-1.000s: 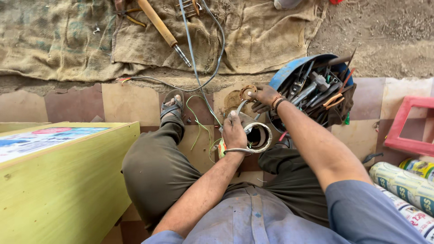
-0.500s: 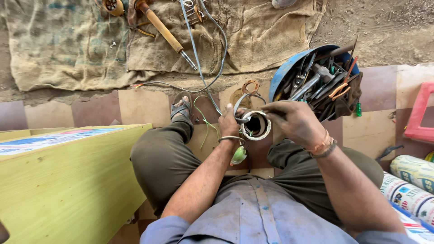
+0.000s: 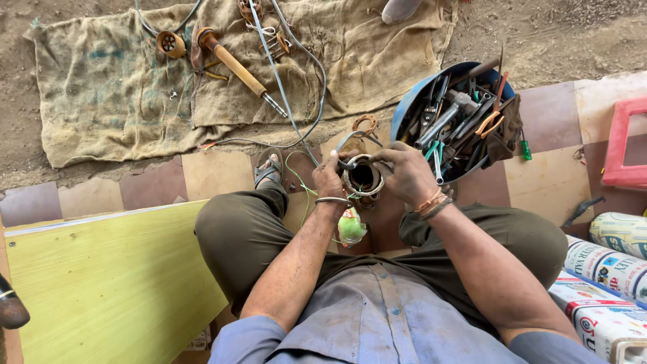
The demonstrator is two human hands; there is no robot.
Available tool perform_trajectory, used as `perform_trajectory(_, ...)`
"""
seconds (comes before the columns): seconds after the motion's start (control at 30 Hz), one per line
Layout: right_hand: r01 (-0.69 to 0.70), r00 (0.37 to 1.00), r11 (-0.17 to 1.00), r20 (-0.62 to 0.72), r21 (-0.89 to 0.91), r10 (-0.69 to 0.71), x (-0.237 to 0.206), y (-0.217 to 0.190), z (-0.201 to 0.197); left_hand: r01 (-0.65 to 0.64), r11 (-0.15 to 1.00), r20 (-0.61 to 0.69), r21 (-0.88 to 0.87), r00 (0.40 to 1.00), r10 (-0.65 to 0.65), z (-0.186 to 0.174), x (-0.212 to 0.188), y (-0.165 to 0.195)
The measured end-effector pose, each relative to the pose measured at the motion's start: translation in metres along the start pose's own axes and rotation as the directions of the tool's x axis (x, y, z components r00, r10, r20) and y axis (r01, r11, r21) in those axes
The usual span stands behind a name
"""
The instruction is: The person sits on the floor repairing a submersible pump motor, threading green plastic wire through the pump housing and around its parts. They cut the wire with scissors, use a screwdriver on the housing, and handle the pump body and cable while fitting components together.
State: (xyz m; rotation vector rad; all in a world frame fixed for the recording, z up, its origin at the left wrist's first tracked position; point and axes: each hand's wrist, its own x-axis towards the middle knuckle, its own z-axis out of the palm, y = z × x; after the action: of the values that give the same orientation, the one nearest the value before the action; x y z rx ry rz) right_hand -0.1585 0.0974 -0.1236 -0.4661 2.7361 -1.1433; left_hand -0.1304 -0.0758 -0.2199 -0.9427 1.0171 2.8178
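A wide burlap sack [image 3: 121, 101] lies spread over the dirt ground [image 3: 559, 34] at the top of the view, and a yellow-green board [image 3: 108, 283] fills the lower left, just beside the person's left knee. Below the sack the floor is tiled in tan and maroon squares [image 3: 209, 172]. At the right edge stands a red plastic frame [image 3: 623, 145], and below it lie printed sacks [image 3: 606, 290] against the person's right leg.

A blue bowl [image 3: 411, 101] crammed with pliers, spanners and other hand tools sits just beyond the right hand [image 3: 408, 174], close enough that its rim and tool handles crowd the space behind the fingers. On the sack rest a wooden-handled soldering iron [image 3: 236, 64] and a small round copper-wound part [image 3: 170, 44], well apart from the hands. A grey cable [image 3: 283, 87] runs down from the sack towards the hands, and thin green wire [image 3: 300, 178] loops beside the left wrist.

The person sits with knees spread. Between them, over the tiles, both hands hold a round metal motor housing [image 3: 362, 178], its open bore facing up. The left hand [image 3: 330, 178] is clenched around its left side, thumb on the rim; the right hand grasps the right side, fingers curled over the top edge. A rusty ring [image 3: 364, 124] lies on the tile just beyond the housing. A small green-and-white wad [image 3: 351, 228] hangs under the left wrist.
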Motion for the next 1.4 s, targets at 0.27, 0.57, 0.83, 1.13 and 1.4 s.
perform_trajectory(0.27, -0.134, 0.984, 0.991, -0.116, 0.025, 0.136, 0.015, 0.010, 0.047, -0.075, 0.995, 0.002, 0.066, 0.997, 0.075, 0.004, -0.007, -0.003)
perform_trajectory(0.57, -0.179, 0.957, 0.950, -0.180, 0.254, 0.229, 0.020, 0.010, 0.062, -0.138, 0.984, -0.012, 0.116, 0.990, 0.141, -0.005, -0.002, -0.015)
perform_trajectory(0.83, -0.199, 0.948, 0.946, -0.194, 0.257, 0.252, 0.029, 0.012, 0.073, -0.067, 0.996, -0.065, 0.062, 0.995, 0.071, -0.004, -0.003, -0.008)
perform_trajectory(1.13, -0.212, 0.961, 0.884, -0.077, 0.416, 0.266, 0.043, 0.020, 0.072, -0.136, 0.976, 0.027, 0.172, 0.991, 0.133, -0.011, -0.006, -0.004)
perform_trajectory(1.4, -0.171, 0.985, 0.903, 0.098, 0.395, 0.144, 0.068, 0.014, 0.027, -0.346, 0.468, 0.200, 0.813, 0.921, 0.333, 0.004, -0.022, 0.022)
